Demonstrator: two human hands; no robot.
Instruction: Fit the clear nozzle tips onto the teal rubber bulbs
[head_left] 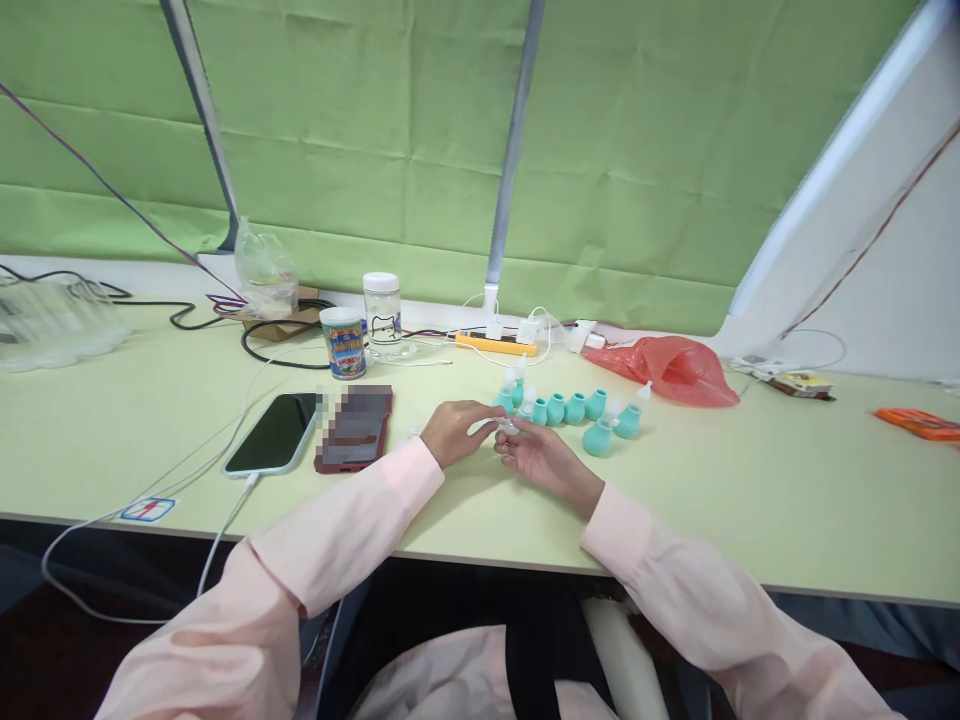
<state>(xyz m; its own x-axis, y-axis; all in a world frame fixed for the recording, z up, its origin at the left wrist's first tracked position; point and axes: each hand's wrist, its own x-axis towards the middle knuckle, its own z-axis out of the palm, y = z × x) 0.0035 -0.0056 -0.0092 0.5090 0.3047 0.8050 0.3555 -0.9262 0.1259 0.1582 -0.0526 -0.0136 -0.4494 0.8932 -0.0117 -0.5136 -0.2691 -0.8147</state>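
Left hand [454, 435] and right hand [547, 465]: both pinch a small clear piece [509, 427] at the fingertips, above the desk [750, 500], just beside the teal bulbs [555, 410]. Step in hand: apparently 2-handed handling of this piece. Next move calls for a steady, light fingertip grip.

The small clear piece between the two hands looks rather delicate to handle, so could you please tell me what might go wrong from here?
The small clear piece might slip from between the left hand and right hand. The right hand could knock over the nearby teal bulbs. The left sleeve may snag the white cable and tug the phone.
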